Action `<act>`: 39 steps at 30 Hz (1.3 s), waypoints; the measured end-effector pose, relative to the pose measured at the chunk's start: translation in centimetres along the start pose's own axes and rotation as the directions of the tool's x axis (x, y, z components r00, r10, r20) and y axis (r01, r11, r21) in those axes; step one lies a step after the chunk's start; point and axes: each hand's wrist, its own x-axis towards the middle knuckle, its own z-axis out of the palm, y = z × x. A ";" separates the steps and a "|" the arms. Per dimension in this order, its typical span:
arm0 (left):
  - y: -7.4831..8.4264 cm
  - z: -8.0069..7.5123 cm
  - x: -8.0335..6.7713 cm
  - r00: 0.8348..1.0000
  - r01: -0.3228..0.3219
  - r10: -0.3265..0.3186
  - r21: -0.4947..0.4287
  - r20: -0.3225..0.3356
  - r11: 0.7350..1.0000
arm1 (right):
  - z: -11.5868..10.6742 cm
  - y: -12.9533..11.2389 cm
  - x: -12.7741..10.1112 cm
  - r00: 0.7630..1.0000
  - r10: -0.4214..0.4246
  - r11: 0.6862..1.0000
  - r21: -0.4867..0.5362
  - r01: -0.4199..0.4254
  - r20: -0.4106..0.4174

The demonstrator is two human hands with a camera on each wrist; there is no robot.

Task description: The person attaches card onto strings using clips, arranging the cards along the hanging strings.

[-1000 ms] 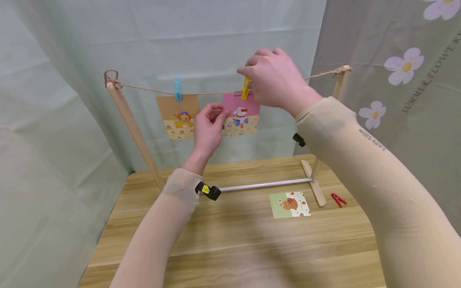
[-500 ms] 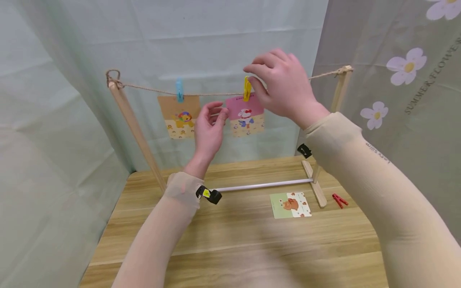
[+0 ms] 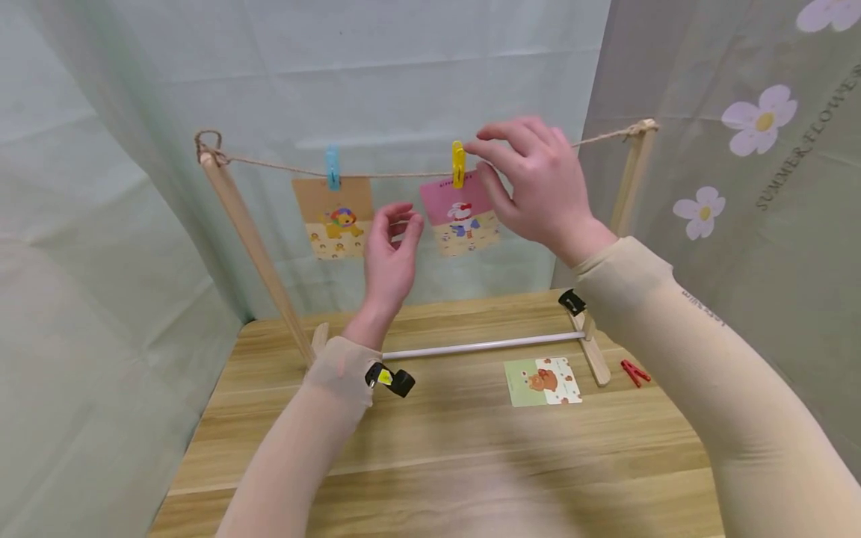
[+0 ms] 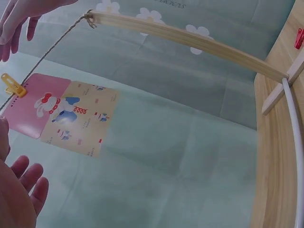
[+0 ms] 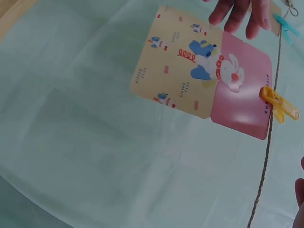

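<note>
A pink-and-cream card (image 3: 444, 196) with a rabbit picture hangs from a twine line (image 3: 397, 176), clipped by a yellow clothespin (image 3: 459, 164). My left hand (image 3: 392, 261) is just left of this card, fingers loosely bent and holding nothing. Close on the clothespin's right side is my right hand (image 3: 541, 179), thumb and fingers spread apart. The right wrist view shows the yellow clothespin (image 5: 279, 104) gripping card and twine, with fingers away from it. Further left, a blue clothespin (image 3: 332, 168) holds an orange-and-cream lion card (image 3: 323, 198) on the same line.
Wooden posts (image 3: 249, 246) carry the twine at both ends, joined low down by a white rod (image 3: 484, 346). On the wooden table (image 3: 430, 441) lie a green-and-white bear card (image 3: 542, 382) and, to its right, a red clothespin (image 3: 635, 372). Curtains hang behind.
My right hand has let go of the yellow clothespin and moved down and right. My left hand has come off the pink card, which now hangs slightly tilted from the line.
</note>
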 end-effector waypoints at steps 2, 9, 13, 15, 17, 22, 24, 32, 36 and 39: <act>0.0 0.0 -0.3 1.000 0.006 -0.006 -0.004 0.002 1.000 | 0.0 0.0 -0.4 1.000 -0.009 1.000 -0.004 0.009 -0.006; -0.2 0.1 -1.1 1.000 0.004 -0.004 -0.023 0.001 1.000 | 0.3 -0.1 -2.0 1.000 0.007 1.000 0.018 -0.006 -0.027; -0.4 0.0 -1.7 1.000 0.009 -0.009 -0.023 0.009 1.000 | 0.4 -0.4 -3.0 0.999 0.016 0.999 0.036 -0.014 -0.047; -0.4 0.0 -2.0 1.000 0.013 -0.012 -0.027 0.017 1.000 | 0.5 -0.5 -3.6 0.998 0.024 0.999 0.041 -0.022 -0.054; -0.5 -0.1 -2.4 1.000 0.020 -0.019 -0.027 0.021 0.999 | 0.7 -0.6 -4.2 0.997 0.042 0.998 0.050 -0.039 -0.060; -1.0 -0.2 -3.1 0.999 0.031 -0.030 -0.038 0.023 0.999 | 1.2 -1.1 -6.1 0.993 0.086 0.993 0.082 -0.079 -0.077; -1.3 -0.2 -3.4 0.999 0.033 -0.031 -0.047 0.029 0.998 | 1.4 -1.3 -6.8 0.991 0.098 0.991 0.103 -0.089 -0.088; -2.0 -1.2 -4.9 0.998 0.044 -0.042 -0.031 0.054 0.999 | 2.3 -2.7 -9.1 0.987 0.121 0.979 0.180 -0.101 -0.103; -2.3 -2.0 -5.6 0.994 0.056 -0.056 0.001 0.096 0.998 | 2.5 -3.2 -10.4 0.986 0.145 0.971 0.205 -0.127 -0.078; -2.6 -2.5 -6.2 0.989 0.038 -0.041 0.023 0.144 0.999 | 2.6 -3.6 -11.6 0.981 0.181 0.958 0.238 -0.162 -0.063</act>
